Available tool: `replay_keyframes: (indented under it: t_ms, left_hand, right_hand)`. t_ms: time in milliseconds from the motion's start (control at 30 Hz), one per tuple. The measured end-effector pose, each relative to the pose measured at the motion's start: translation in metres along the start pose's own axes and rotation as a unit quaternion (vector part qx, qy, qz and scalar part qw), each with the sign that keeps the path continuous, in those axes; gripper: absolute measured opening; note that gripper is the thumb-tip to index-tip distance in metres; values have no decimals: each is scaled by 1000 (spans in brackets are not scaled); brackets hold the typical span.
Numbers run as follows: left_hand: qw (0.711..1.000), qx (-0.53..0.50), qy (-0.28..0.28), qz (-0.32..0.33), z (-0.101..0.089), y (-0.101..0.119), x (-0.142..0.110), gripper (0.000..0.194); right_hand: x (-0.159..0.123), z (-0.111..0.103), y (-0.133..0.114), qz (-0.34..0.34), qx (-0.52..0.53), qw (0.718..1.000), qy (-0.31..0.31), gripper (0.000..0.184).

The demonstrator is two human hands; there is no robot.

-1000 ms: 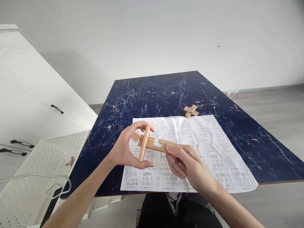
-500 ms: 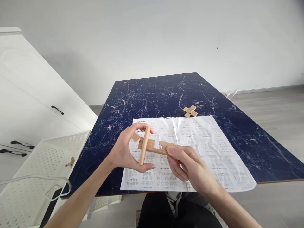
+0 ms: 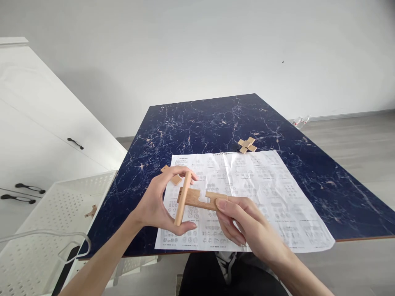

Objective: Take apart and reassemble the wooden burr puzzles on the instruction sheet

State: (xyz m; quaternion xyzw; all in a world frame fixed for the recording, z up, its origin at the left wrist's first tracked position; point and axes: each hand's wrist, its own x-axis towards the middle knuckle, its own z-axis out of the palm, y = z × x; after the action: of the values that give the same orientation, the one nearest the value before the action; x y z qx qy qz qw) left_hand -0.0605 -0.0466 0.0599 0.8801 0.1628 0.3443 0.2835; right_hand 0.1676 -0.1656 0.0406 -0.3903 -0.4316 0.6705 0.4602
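Note:
Between thumb and fingertips, my left hand [image 3: 157, 197] grips a narrow wooden puzzle piece [image 3: 183, 199] by its two ends, tilted and edge-on to me. My right hand [image 3: 243, 213] pinches a flat notched wooden puzzle piece [image 3: 194, 198] at its right end; the notch faces up. Its left end reaches to the narrow piece and partly passes behind it; I cannot tell whether they touch. Another wooden piece [image 3: 176, 179] lies on the printed sheet behind my left hand, partly hidden by the fingers. Beneath both hands is the printed sheet [image 3: 265, 205] with rows of small diagrams.
An assembled wooden cross [image 3: 247, 144] sits at the sheet's far edge on the dark blue marbled table [image 3: 197, 123]. At left, a white perforated tray [image 3: 46, 230] holds a small wooden piece [image 3: 91, 211], with a white cable [image 3: 46, 234] over it. White cabinets [image 3: 46, 123] stand beyond.
Both hands have moved slightly down toward me with their pieces, the left also a little leftward. More of the loose piece behind my left hand shows. The grips are unchanged.

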Motion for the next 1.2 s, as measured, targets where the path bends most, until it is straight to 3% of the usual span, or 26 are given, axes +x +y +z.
replay_keyframes:
  t_ms: [267, 367, 467, 600, 700, 833, 1200]
  left_hand:
    - [1000, -8, -19, -8, 0, -4, -4, 89]
    - [998, -45, 31, -17, -10, -11, -10, 73]
    - [985, 12, 120, -122, -27, -17, -21, 71]
    - [923, 197, 86, -319, -36, -25, -35, 88]
    - [868, 308, 70, -383, -32, -34, -44, 96]
    - [832, 398, 40, -385, -23, -47, -54, 97]
    - [835, 399, 35, -378, -8, -55, -54, 98]
  right_hand:
    - [1, -1, 9, 4, 24, 1000, -11, 60]
    - [-1, -13, 11, -34, 46, 998, 41, 62]
    - [-5, -30, 9, -45, 11, 990, 132, 59]
    - [1, -42, 1, 20, -133, 980, 146, 56]
    - [20, -40, -4, 50, -206, 967, 142, 53]
    - [54, -33, -9, 57, -253, 958, 125, 48]
    - [135, -5, -4, 74, -381, 919, 65, 44]
